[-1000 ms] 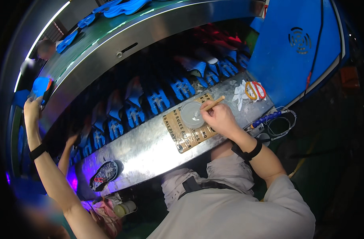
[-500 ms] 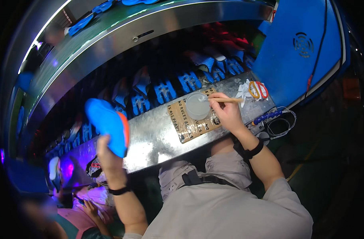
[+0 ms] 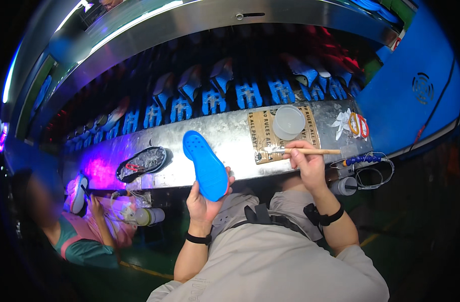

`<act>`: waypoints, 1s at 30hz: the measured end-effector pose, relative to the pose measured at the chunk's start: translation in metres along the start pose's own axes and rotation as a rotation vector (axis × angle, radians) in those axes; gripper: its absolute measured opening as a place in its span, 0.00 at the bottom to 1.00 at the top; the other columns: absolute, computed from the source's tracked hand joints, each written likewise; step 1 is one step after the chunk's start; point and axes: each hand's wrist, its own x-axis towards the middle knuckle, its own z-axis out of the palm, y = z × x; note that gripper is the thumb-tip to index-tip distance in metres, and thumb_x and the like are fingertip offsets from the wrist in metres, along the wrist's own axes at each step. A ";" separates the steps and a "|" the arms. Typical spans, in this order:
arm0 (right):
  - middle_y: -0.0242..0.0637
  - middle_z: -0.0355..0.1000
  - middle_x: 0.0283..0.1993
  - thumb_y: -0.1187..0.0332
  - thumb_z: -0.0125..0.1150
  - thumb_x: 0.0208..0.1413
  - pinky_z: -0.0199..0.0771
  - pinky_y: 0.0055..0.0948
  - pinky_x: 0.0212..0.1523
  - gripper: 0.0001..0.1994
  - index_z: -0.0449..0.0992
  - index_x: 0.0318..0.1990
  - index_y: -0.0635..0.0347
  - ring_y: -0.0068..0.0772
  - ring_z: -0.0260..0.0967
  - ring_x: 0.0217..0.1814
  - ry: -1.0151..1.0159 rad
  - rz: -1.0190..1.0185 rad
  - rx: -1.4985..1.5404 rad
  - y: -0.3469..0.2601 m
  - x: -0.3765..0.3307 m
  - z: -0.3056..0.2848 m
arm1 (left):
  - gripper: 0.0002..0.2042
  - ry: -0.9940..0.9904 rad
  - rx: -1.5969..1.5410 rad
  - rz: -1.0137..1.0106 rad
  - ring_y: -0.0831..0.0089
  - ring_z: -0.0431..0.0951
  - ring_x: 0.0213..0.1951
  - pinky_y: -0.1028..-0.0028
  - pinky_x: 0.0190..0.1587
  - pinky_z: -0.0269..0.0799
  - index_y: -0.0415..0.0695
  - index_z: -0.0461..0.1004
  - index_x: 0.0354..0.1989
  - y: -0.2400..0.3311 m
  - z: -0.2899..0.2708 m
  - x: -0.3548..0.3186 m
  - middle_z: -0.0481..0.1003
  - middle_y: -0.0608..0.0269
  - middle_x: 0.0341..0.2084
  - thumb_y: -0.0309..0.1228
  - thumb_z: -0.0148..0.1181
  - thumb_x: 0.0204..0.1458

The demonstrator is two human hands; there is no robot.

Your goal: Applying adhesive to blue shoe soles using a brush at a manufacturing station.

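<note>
My left hand [image 3: 202, 205] is closed on a blue shoe sole [image 3: 204, 161], gripping its near end. The sole's broad blue face is turned up, its far end showing small recesses. Between the fingers of my right hand [image 3: 311, 168] lies a wooden-handled brush [image 3: 315, 151], its pale bristles pointing left toward the sole but apart from it. Beyond the brush, a translucent plastic cup [image 3: 289, 123] stands on a piece of printed brown cardboard [image 3: 261, 136]. What the cup holds is hard to make out.
A metal bench [image 3: 177, 171] carries a dark shoe upper [image 3: 139, 163] and scissors with orange and red handles [image 3: 360, 126]. Behind it runs a row of blue holders [image 3: 213, 102]. A seated co-worker [image 3: 94, 221] handles a shoe at left. A blue cabinet [image 3: 406, 95] stands right.
My left hand has brought the sole from the far left to in front of me and turned its broad face up. My right hand has drawn the brush back from the cup.
</note>
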 end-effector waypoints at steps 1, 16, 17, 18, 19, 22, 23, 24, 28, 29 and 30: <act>0.35 0.78 0.37 0.70 0.55 0.66 0.66 0.15 0.33 0.09 0.75 0.48 0.64 0.13 0.66 0.32 -0.027 0.021 0.033 -0.001 -0.003 0.009 | 0.37 -0.054 0.068 0.018 0.43 0.72 0.59 0.53 0.53 0.76 0.41 0.50 0.73 0.001 -0.003 0.002 0.63 0.41 0.64 0.46 0.56 0.60; 0.36 0.80 0.38 0.75 0.62 0.59 0.74 0.21 0.36 0.09 0.79 0.47 0.64 0.20 0.75 0.37 -0.184 -0.225 -0.218 -0.018 0.004 0.049 | 0.52 -0.095 0.634 -0.059 0.57 0.80 0.49 0.57 0.54 0.78 0.40 0.44 0.74 -0.004 0.081 -0.018 0.71 0.52 0.51 0.39 0.75 0.45; 0.36 0.80 0.38 0.75 0.62 0.59 0.74 0.20 0.36 0.09 0.80 0.46 0.64 0.19 0.75 0.36 -0.172 -0.255 -0.233 -0.019 0.005 0.050 | 0.52 -0.104 0.640 -0.057 0.58 0.80 0.49 0.58 0.54 0.78 0.40 0.44 0.74 -0.004 0.083 -0.019 0.71 0.52 0.51 0.39 0.75 0.45; 0.36 0.80 0.38 0.75 0.62 0.59 0.74 0.20 0.36 0.09 0.80 0.46 0.64 0.19 0.75 0.36 -0.169 -0.253 -0.234 -0.020 0.005 0.050 | 0.52 -0.105 0.641 -0.060 0.58 0.80 0.49 0.58 0.54 0.78 0.40 0.44 0.74 -0.003 0.086 -0.020 0.71 0.52 0.51 0.39 0.75 0.45; 0.36 0.80 0.38 0.75 0.62 0.58 0.74 0.22 0.37 0.08 0.80 0.45 0.64 0.21 0.75 0.36 -0.162 -0.258 -0.250 -0.021 0.006 0.051 | 0.52 -0.120 0.644 -0.079 0.58 0.80 0.49 0.58 0.54 0.78 0.39 0.44 0.74 -0.002 0.088 -0.020 0.72 0.52 0.51 0.39 0.74 0.45; 0.38 0.80 0.38 0.74 0.63 0.57 0.76 0.26 0.37 0.08 0.81 0.43 0.64 0.28 0.77 0.36 -0.162 -0.330 -0.326 -0.019 0.005 0.049 | 0.51 -0.133 0.642 -0.090 0.59 0.80 0.49 0.59 0.53 0.78 0.38 0.45 0.73 -0.001 0.089 -0.021 0.72 0.52 0.50 0.39 0.74 0.46; 0.39 0.80 0.37 0.74 0.64 0.56 0.76 0.28 0.38 0.08 0.81 0.42 0.64 0.31 0.77 0.36 -0.171 -0.395 -0.385 -0.018 0.005 0.048 | 0.51 -0.130 0.636 -0.082 0.59 0.80 0.49 0.60 0.53 0.78 0.38 0.45 0.73 0.000 0.087 -0.020 0.72 0.52 0.50 0.39 0.74 0.46; 0.39 0.80 0.37 0.74 0.64 0.56 0.76 0.28 0.38 0.08 0.81 0.42 0.64 0.31 0.77 0.36 -0.170 -0.394 -0.385 -0.020 0.003 0.046 | 0.51 -0.130 0.635 -0.083 0.59 0.80 0.49 0.60 0.53 0.78 0.38 0.45 0.73 0.000 0.085 -0.020 0.72 0.52 0.50 0.39 0.74 0.46; 0.41 0.80 0.36 0.74 0.64 0.54 0.77 0.32 0.39 0.07 0.81 0.40 0.63 0.38 0.78 0.37 -0.215 -0.365 -0.424 -0.026 -0.009 0.045 | 0.49 -0.109 0.654 -0.075 0.58 0.81 0.48 0.60 0.53 0.79 0.37 0.50 0.71 0.002 0.081 -0.020 0.73 0.52 0.50 0.42 0.74 0.45; 0.41 0.79 0.35 0.74 0.64 0.54 0.76 0.32 0.39 0.07 0.81 0.40 0.63 0.37 0.78 0.37 -0.210 -0.370 -0.403 -0.025 -0.012 0.045 | 0.48 -0.110 0.656 -0.073 0.58 0.81 0.48 0.60 0.52 0.79 0.37 0.51 0.71 0.002 0.081 -0.019 0.73 0.52 0.50 0.44 0.74 0.45; 0.41 0.79 0.35 0.74 0.64 0.54 0.76 0.32 0.39 0.07 0.81 0.40 0.63 0.37 0.78 0.37 -0.209 -0.368 -0.401 -0.025 -0.014 0.045 | 0.48 -0.109 0.657 -0.076 0.58 0.81 0.48 0.60 0.52 0.79 0.37 0.51 0.71 0.004 0.080 -0.019 0.73 0.52 0.50 0.44 0.74 0.45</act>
